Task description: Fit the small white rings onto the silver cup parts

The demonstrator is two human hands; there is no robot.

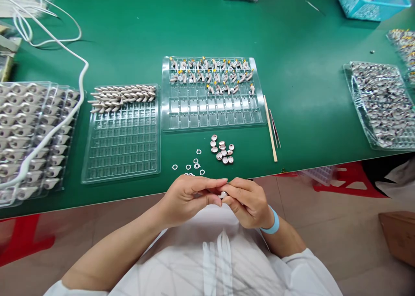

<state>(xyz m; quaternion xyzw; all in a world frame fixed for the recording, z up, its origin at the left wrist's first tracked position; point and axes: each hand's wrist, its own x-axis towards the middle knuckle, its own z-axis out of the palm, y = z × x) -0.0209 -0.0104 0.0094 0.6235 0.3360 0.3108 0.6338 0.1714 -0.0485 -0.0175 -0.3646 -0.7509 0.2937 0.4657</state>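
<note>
My left hand (191, 197) and my right hand (248, 201) meet in front of my body, at the table's near edge. Between their fingertips they pinch a small silvery metal part (222, 195), mostly covered by the fingers. Just beyond my hands lie several round metal caps (223, 153) in a loose cluster. Left of them are several thin white rings (196, 161), some partly behind my left hand. Farther back, a clear plastic tray (214, 110) holds rows of small metal pieces with yellow tips (209, 76).
A wooden stick (270, 129) and tweezers (275, 127) lie right of the middle tray. Another tray (121, 157) holds grey metal pieces; stacked full trays (35, 136) stand far left under a white cable (82, 71). At right are a filled tray (382, 101) and a blue basket (366, 8).
</note>
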